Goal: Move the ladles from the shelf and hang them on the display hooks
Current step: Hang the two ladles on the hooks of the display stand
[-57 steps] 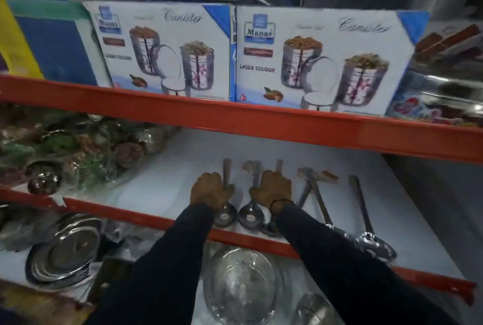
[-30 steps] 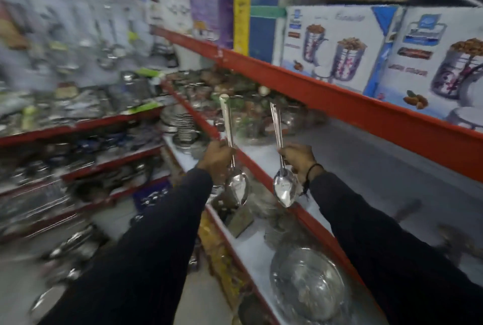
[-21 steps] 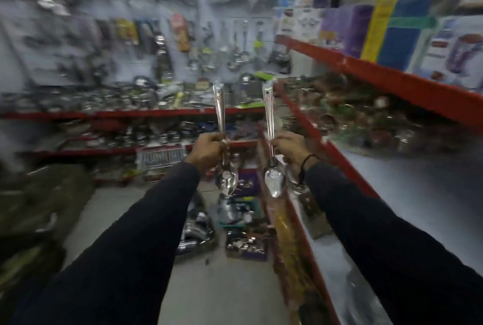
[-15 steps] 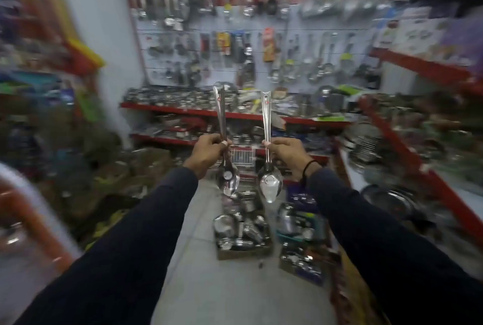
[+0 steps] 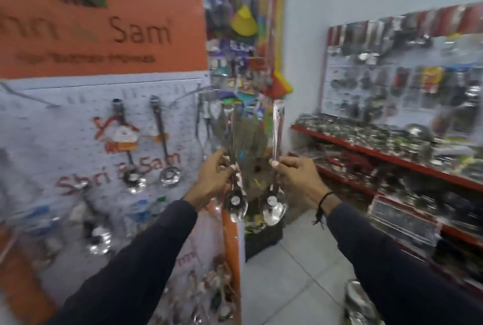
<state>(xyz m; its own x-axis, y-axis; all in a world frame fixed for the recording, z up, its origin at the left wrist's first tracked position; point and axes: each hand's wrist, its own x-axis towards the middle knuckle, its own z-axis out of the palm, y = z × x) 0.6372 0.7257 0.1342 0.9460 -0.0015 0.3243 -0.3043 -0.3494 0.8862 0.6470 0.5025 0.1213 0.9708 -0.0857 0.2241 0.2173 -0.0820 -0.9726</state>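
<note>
Steel ladles stand upright, bowls down, one in each grip: the left hand (image 5: 214, 181) clamps the left ladle (image 5: 234, 194), the right hand (image 5: 298, 181) clamps the right ladle (image 5: 274, 194), both just beside the pegboard (image 5: 52, 142), where two ladles (image 5: 167, 157) hang on hooks.

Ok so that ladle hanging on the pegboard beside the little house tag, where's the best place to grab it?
Grip the hanging ladle on its straight handle, just above the bowl, coming from the front. It hangs bowl down from a hook, so lift it up and off. Both hands already hold ladles.
</note>
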